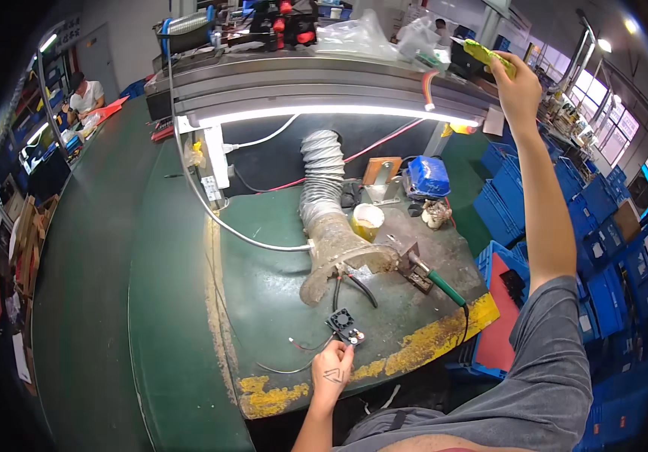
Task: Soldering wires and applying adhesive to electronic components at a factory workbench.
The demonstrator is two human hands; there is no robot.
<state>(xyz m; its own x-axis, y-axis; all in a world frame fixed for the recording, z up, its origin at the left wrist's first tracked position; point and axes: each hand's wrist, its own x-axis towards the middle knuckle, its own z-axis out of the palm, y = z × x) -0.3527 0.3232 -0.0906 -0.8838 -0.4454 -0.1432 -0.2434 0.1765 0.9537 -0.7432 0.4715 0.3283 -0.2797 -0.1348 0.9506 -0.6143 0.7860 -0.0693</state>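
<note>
My left hand is closed near the front edge of the green bench mat, pinching a small circuit board that carries a black fan and some round white and reddish parts. Thin wires with a pale plug trail to the left of it. High at the right, my right hand is raised to the shelf's end with its fingers wrapped around a long yellow-green object; its kind is unclear. Just beyond the board lie black-handled pliers. A green-handled soldering iron rests in its stand.
A grey flexible duct ends in a hood over the mat. Behind stand a yellow cup and a blue container. A lit tube runs under the shelf. Blue crates stack up right; another person sits far left.
</note>
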